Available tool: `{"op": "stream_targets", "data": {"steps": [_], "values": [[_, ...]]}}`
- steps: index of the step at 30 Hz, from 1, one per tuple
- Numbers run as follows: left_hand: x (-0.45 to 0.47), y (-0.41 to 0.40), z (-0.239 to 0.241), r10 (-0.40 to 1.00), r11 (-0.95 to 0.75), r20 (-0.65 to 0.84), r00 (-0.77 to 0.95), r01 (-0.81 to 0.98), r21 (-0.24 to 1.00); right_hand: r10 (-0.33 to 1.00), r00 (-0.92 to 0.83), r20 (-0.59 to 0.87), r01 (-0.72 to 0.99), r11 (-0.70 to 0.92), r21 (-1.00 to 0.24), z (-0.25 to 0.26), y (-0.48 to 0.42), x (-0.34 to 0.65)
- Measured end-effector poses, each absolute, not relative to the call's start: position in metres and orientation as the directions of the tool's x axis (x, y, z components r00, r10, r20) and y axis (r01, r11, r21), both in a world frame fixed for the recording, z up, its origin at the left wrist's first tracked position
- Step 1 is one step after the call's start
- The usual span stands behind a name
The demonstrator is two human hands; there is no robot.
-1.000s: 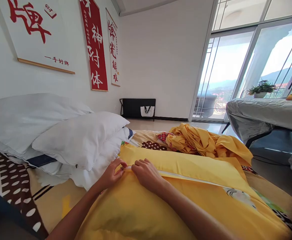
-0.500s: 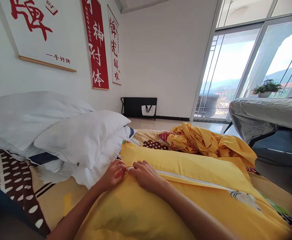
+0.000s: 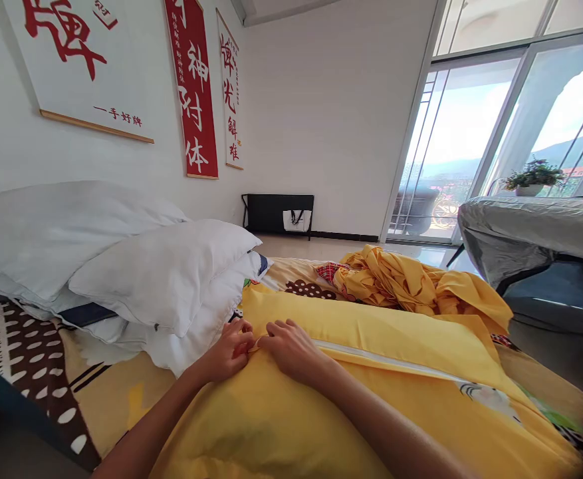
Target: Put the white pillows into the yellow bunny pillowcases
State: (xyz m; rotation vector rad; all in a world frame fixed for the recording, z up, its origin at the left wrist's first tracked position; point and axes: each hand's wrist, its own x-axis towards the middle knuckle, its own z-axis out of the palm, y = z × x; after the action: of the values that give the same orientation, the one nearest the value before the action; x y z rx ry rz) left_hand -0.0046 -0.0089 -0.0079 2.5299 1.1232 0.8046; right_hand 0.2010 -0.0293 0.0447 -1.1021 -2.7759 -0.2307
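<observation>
Item: one yellow cover (image 3: 251,419), plain and slightly glossy, full and rounded on the near side, flatter and lightly creased on the far side. A white zip (image 3: 395,362) runs along it, a narrow flap of cloth beside it; near the right end, a pale print (image 3: 490,398) with dark strokes. Location: on the patterned sheet (image 3: 141,379), in front of the person, right of the white pillows (image 3: 166,269) and nearer than a crumpled yellow heap (image 3: 405,279). Left hand (image 3: 227,349): fingers curled, pinching the cover at the zip's left end, the exact hold partly hidden. Right hand (image 3: 291,351): fingers bent, gripping the cloth just beside them. Changes against one second ago: hands closer together, the white strip between them now barely showing; pillows and heap unmoved.
</observation>
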Motion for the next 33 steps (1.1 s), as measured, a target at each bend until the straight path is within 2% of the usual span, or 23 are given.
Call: {"op": "stream_targets", "data": {"steps": [5,10,12,14,17,20,25,29,33], "values": [[-0.004,0.0,-0.001,0.789,-0.566,0.329,0.52,0.403,0.719,0.679,-0.7,0.221,0.709,0.697,0.107,0.039,-0.03,0.208],[-0.006,0.011,0.006,0.808,-0.484,0.293,0.511,0.294,0.824,0.734,-0.635,0.241,0.77,0.627,0.121,0.044,-0.041,0.246],[-0.007,0.017,0.005,0.817,-0.45,0.278,0.505,0.259,0.854,0.79,-0.565,0.239,0.82,0.57,0.054,0.05,-0.048,0.271],[-0.006,0.023,0.004,0.827,-0.414,0.266,0.495,0.216,0.884,0.863,-0.454,0.223,0.877,0.477,-0.063,0.056,-0.054,0.299],[0.0,0.028,0.01,0.834,-0.4,0.277,0.477,0.177,0.899,0.938,-0.296,0.182,0.915,0.333,-0.229,0.06,-0.061,0.335],[0.008,0.028,0.022,0.834,-0.371,0.26,0.486,0.146,0.917,0.954,-0.235,0.186,0.91,0.283,-0.302,0.055,-0.062,0.355],[0.004,0.029,0.033,0.817,-0.209,0.146,0.558,0.05,0.977,0.955,-0.206,0.215,0.921,0.263,-0.285,0.046,-0.062,0.364],[-0.011,0.029,0.029,0.809,-0.284,0.118,0.576,0.207,0.936,0.947,-0.259,0.188,0.901,0.307,-0.308,0.044,-0.069,0.379],[-0.014,0.029,0.023,0.81,-0.339,0.085,0.58,0.345,0.875,0.93,-0.275,0.244,0.918,0.329,-0.221,0.044,-0.079,0.412]]}}
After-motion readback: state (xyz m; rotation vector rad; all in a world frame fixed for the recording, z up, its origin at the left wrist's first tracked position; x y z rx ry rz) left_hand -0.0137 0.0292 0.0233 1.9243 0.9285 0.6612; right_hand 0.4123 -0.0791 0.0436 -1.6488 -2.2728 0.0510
